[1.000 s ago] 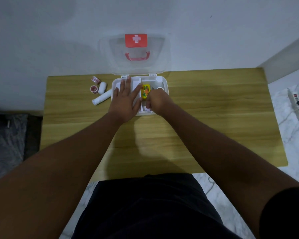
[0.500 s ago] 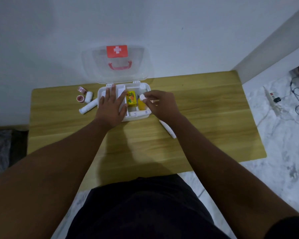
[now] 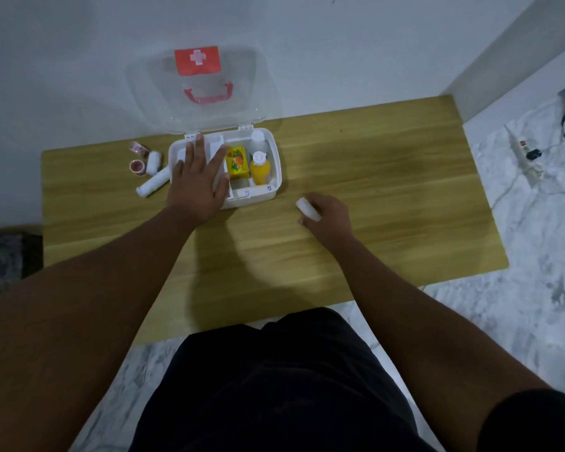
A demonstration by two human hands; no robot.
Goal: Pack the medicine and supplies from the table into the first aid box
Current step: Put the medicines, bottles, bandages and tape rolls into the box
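The white first aid box [image 3: 274, 164] sits open on the wooden table [image 3: 388, 197], its clear lid [image 3: 203, 93] with a red cross leaning on the wall. Inside stand a yellow carton [image 3: 237, 160], an orange bottle [image 3: 260, 168] and a clear bottle [image 3: 258, 141]. My left hand [image 3: 198, 181] lies flat over the box's left part, fingers spread. My right hand [image 3: 327, 216] rests on the table to the right of the box, closed around a white tube [image 3: 307, 208]; only the tube's end shows.
Left of the box lie two white bandage rolls [image 3: 153, 182] and two small pink tape rolls [image 3: 137, 166]. A power strip with cables [image 3: 532, 158] lies on the marble floor at the right. A dark mat [image 3: 4, 259] is at the far left.
My right hand left the box and moved right and toward me, closing on the white tube that lay on the table. The left hand stayed on the box. The camera view shifted.
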